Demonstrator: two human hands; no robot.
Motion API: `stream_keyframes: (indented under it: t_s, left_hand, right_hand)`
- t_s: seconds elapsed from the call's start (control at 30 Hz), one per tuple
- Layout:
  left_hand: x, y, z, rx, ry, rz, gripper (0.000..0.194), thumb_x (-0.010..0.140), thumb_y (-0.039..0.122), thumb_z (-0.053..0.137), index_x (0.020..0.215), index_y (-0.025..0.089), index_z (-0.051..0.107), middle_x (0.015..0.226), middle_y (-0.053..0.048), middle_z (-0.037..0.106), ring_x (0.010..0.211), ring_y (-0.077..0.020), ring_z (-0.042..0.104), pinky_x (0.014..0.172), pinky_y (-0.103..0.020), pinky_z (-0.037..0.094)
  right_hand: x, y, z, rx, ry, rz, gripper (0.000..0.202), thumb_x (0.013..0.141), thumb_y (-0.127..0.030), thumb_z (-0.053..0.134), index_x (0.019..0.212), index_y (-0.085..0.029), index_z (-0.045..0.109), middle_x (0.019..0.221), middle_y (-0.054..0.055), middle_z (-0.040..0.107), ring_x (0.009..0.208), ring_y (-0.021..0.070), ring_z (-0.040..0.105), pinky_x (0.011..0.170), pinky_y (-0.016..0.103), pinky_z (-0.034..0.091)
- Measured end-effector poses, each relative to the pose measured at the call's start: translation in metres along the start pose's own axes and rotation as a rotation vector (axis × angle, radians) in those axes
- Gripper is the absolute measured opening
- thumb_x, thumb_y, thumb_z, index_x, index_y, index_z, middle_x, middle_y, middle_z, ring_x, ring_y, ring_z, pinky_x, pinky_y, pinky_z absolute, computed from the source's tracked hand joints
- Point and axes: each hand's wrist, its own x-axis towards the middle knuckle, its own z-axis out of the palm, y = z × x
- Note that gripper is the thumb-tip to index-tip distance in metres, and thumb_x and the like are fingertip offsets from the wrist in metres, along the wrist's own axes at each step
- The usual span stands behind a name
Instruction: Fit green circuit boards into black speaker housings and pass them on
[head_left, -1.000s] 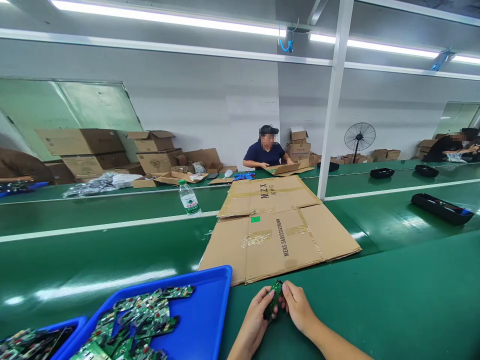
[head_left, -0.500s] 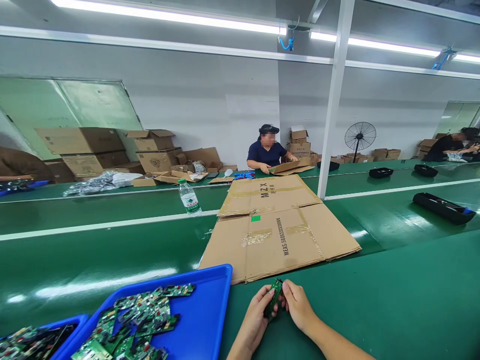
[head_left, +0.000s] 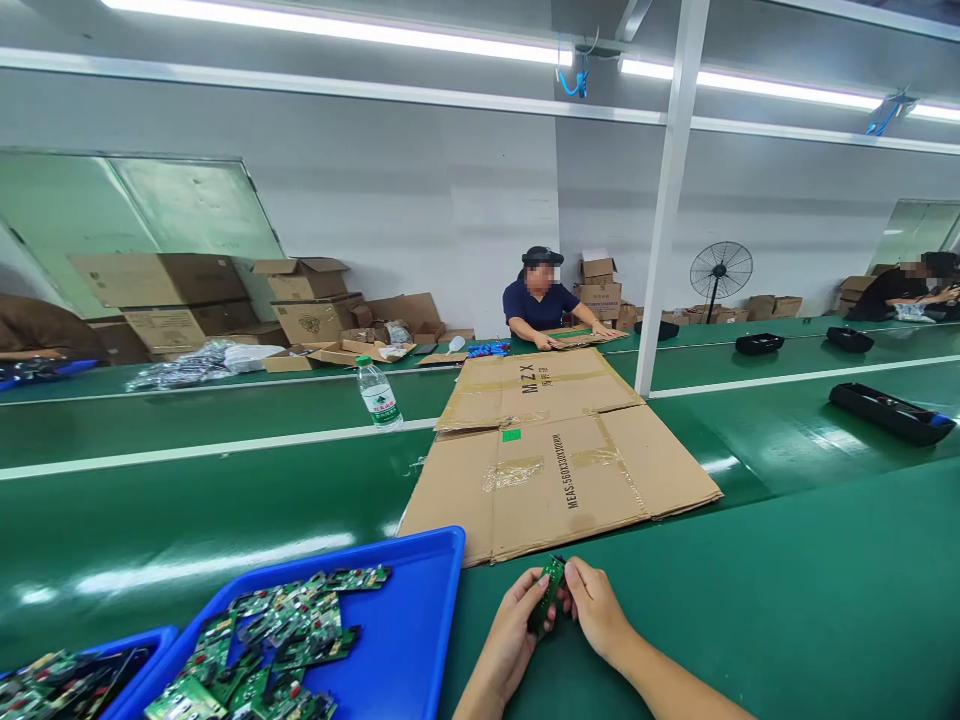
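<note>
A small green circuit board [head_left: 551, 584] is held upright between my two hands, over the green table just short of the flattened cardboard. My left hand [head_left: 516, 622] closes round its left side, thumb on the face. My right hand [head_left: 596, 606] pinches the board's upper right edge, where a dark part shows; my fingers cover its detail. To the left, a blue tray [head_left: 409, 630] holds a heap of similar circuit boards [head_left: 300, 625]. A second blue tray [head_left: 161, 640] with more boards is cut off by the lower left corner.
Flattened cardboard [head_left: 525, 480] bridges the benches ahead. A water bottle [head_left: 379, 398] stands left of it, and a white post [head_left: 671, 210] rises on its right. Black housings [head_left: 889, 412] lie on the right. Across, a co-worker [head_left: 541, 300] handles cardboard.
My hands and the circuit board stay almost still. Across the bench, the co-worker's cardboard has gone from raised to lying flatter, and the co-worker's arms have spread over it.
</note>
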Motion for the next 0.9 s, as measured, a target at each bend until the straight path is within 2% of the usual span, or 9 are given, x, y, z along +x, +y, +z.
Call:
stream_keyframes:
  t_s: [0.9]
  left_hand:
    - [-0.0021,0.0017,0.0022,0.015,0.006,0.009,0.021,0.067,0.034,0.070,0.071,0.016,0.060,0.065,0.001,0.058,0.054,-0.0069,0.046,0.051,-0.017,0.034]
  right_hand:
    - [0.0000,0.0005,0.0004,0.005,-0.005,0.011,0.050,0.087,-0.061,0.025,0.065,-0.019,0.042,0.055,-0.002,0.048,0.048,0.0111,0.046,0.047,0.022,0.035]
